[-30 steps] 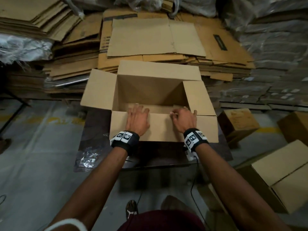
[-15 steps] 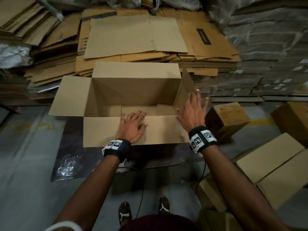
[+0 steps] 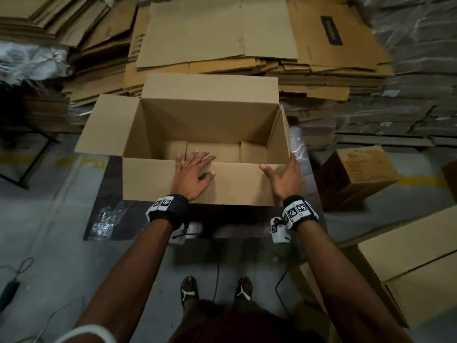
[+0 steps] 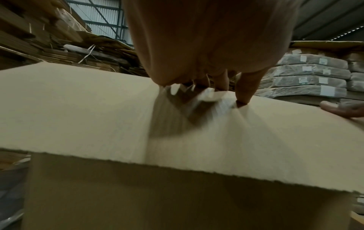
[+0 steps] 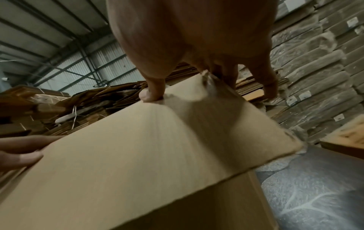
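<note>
An open brown cardboard box (image 3: 210, 115) stands on a low dark table (image 3: 111, 184). Its left flap (image 3: 106, 125) lies spread outward and the far flap (image 3: 210, 87) leans back. The right flap (image 3: 284, 129) stands almost upright. The near flap (image 3: 237, 186) hangs toward me. My left hand (image 3: 195, 172) rests flat on that near flap (image 4: 88, 116), with straight fingers reaching over the rim. My right hand (image 3: 284, 177) sits at the near right corner, thumb on the near flap (image 5: 138, 147) and fingers along the box's right side. The box holds nothing.
Stacks of flattened cardboard (image 3: 222, 33) fill the space behind the box, and wrapped bundles (image 3: 408, 82) are piled at the right. A small closed carton (image 3: 358, 174) and larger cartons (image 3: 408, 256) stand on the floor to the right. Crumpled plastic (image 3: 106, 219) lies on the table's left corner.
My right hand raised the right flap from lying spread outward to nearly upright, then came back to the near right corner. My left hand stayed on the near flap.
</note>
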Tool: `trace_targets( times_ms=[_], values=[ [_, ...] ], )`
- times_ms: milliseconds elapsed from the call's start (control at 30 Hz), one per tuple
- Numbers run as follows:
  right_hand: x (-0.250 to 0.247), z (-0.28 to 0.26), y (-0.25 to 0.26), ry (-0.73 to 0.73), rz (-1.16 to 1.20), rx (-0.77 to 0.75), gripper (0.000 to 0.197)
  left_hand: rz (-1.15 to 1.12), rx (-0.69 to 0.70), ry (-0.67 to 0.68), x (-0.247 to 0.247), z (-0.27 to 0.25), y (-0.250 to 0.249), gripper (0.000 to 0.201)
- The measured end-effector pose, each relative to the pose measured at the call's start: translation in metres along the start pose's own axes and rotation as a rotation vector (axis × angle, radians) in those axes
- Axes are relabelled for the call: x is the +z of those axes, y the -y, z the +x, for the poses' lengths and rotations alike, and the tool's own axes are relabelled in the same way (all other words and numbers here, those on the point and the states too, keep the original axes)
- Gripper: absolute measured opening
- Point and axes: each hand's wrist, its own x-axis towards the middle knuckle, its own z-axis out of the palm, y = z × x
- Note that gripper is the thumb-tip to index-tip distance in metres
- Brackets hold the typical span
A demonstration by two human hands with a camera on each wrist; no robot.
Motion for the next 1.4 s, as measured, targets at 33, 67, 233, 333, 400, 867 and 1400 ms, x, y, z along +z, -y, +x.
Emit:
trace_targets(
  times_ms=[33,67,233,333,400,867,1400],
  values=[
    [0.000,0.002,0.001,0.002,0.003,0.004,0.121,0.001,-0.003,0.004,0.000,0.001,0.001,0.055],
    [-0.001,0.003,0.002,0.004,0.008,0.003,0.120,-0.001,-0.005,0.006,0.000,0.001,0.001,0.055],
    [0.002,-0.008,0.006,-0.050,-0.090,-0.057,0.119,0.020,0.019,0.042,-0.006,-0.001,0.000,0.080],
    [0.005,-0.036,0.017,0.060,-0.295,-0.323,0.127,0.095,0.083,0.199,-0.020,-0.018,0.003,0.134],
    [0.014,-0.062,0.030,0.197,-0.474,-0.536,0.136,0.170,0.199,0.261,-0.031,-0.034,0.007,0.151],
    [0.033,-0.080,0.117,-0.646,-0.466,-0.755,0.018,0.201,0.378,-0.463,-0.098,-0.035,0.055,0.023],
    [0.069,-0.059,0.012,-0.277,0.192,0.257,0.106,-0.729,-0.716,-0.421,-0.008,-0.045,0.137,0.111]
  ],
)
